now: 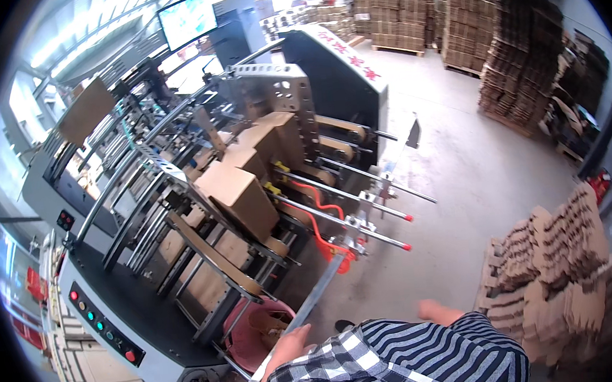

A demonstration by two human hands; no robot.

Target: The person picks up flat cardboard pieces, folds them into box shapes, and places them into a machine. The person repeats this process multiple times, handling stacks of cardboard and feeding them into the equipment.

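Observation:
My left hand (pixel 286 347) shows at the lower edge, above my checked and striped shirt, and lies against a long grey metal rail (pixel 314 300) of a carton-folding machine. Its fingers are too small to read. A bit of skin that may be my right hand (pixel 434 311) pokes out over the striped cloth and touches nothing I can make out. Brown folded cartons (pixel 239 192) ride on the machine's belts ahead of my left hand. A pink bucket (pixel 254 336) with cardboard scraps stands just left of that hand.
A control panel (pixel 103 327) with coloured buttons runs along the machine's near left side. A red hose (pixel 317 222) and red-tipped rods (pixel 365 226) stick out toward the concrete floor. Stacks of flat cartons (pixel 559 265) stand at my right, pallets (pixel 392 7) at the back, a screen (pixel 187 18) above.

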